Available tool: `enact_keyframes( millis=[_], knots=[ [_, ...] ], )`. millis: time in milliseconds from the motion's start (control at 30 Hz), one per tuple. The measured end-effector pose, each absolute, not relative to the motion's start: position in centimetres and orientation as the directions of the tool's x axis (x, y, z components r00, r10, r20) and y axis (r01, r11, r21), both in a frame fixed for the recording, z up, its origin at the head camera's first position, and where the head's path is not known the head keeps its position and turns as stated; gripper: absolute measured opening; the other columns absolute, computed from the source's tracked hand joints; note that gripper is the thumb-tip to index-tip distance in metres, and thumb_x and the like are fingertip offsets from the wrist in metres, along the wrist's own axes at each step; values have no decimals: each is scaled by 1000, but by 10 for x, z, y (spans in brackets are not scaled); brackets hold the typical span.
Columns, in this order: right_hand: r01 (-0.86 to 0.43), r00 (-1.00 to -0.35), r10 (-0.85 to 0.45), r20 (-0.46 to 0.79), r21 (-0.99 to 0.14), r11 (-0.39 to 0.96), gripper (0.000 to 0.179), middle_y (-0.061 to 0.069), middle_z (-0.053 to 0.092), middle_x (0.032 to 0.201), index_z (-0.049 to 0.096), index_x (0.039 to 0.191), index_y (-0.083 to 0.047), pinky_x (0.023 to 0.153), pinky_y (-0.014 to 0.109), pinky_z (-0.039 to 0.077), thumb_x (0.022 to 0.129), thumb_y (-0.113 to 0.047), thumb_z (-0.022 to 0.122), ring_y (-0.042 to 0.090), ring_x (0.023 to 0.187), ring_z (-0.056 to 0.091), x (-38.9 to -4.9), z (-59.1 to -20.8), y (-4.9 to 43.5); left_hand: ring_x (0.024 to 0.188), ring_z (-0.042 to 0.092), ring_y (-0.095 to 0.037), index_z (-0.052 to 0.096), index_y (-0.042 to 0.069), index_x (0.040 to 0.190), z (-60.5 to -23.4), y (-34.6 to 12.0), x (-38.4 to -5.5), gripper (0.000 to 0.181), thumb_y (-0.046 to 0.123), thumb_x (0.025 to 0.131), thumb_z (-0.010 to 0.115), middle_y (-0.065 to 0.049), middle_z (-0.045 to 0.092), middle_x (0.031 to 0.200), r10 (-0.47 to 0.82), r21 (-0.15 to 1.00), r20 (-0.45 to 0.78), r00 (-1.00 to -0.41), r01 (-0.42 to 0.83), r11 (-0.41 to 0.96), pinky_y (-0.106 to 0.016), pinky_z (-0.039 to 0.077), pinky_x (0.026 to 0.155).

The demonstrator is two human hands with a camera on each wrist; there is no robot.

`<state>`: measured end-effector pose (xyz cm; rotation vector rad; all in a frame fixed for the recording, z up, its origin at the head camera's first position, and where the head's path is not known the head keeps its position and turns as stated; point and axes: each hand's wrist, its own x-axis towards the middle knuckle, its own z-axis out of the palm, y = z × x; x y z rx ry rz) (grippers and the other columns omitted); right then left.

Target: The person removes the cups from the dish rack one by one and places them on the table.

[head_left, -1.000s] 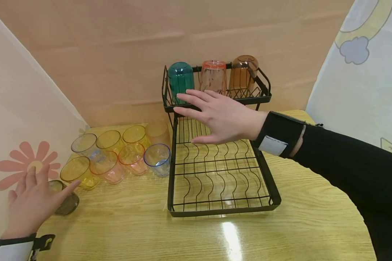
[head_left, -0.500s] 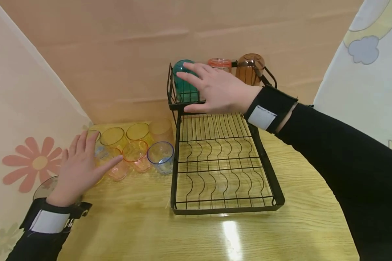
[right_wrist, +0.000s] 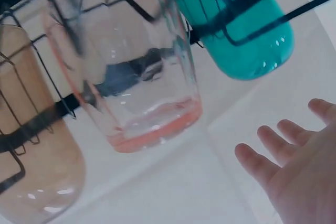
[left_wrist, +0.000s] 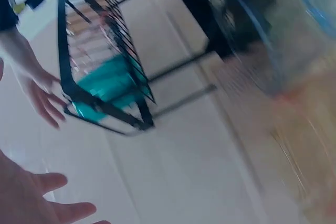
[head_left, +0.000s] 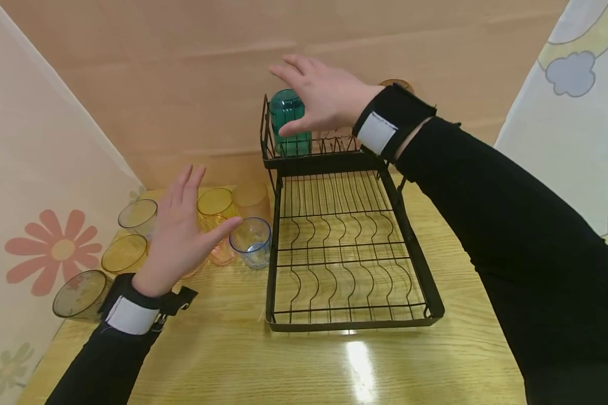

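Note:
My right hand (head_left: 329, 97), empty with fingers spread, hovers over the top tier of a black two-tier dish rack (head_left: 354, 325). Just beside its fingers stands an upside-down teal glass (head_left: 282, 115). A clear glass with a pinkish base (right_wrist: 157, 132) and an amber-brown glass (right_wrist: 44, 166) stand upturned in the same tier; in the head view the hand and wrist cover much of both. My left hand (head_left: 177, 239) is raised with thumb out and nothing in it, overlapping several glasses on the table. Its thumb tip reaches a blue-rimmed glass (head_left: 250, 242) in the head view.
Left of the rack, upright glasses stand on the wooden table (head_left: 218, 349), among them a yellow one (head_left: 215, 202) and a grey one (head_left: 81, 295) nearest the front. The rack's lower tier has wavy wire dividers (head_left: 334, 281). Cloth backdrops enclose the back and sides.
My right hand has risen from the front of the top tier to above the teal glass. My left hand has moved right and farther back, across the glasses.

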<state>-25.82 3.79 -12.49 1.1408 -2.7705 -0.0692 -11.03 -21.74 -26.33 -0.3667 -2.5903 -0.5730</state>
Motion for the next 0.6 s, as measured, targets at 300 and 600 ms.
enact_keyframes(
  millis=[300,600],
  knots=[
    [-647,-757,-653,38,104,756,102,13,-3,151,-4,146,-20,98,48,28,76,-65,54,30,136,4,-272,-115,26,135,9,-21,7,27,146,-267,-167,-118,92,57,78,59,-1,7,151,155,449,550,-821,447,774,-49,11,104],
    [-620,-784,-620,-32,90,779,104,15,0,151,-1,147,-15,100,50,22,75,-62,57,33,135,5,-282,-119,17,135,6,-14,3,29,146,-264,-132,-120,91,61,79,55,5,4,151,156,469,604,-781,508,723,-42,9,105]
  ],
)
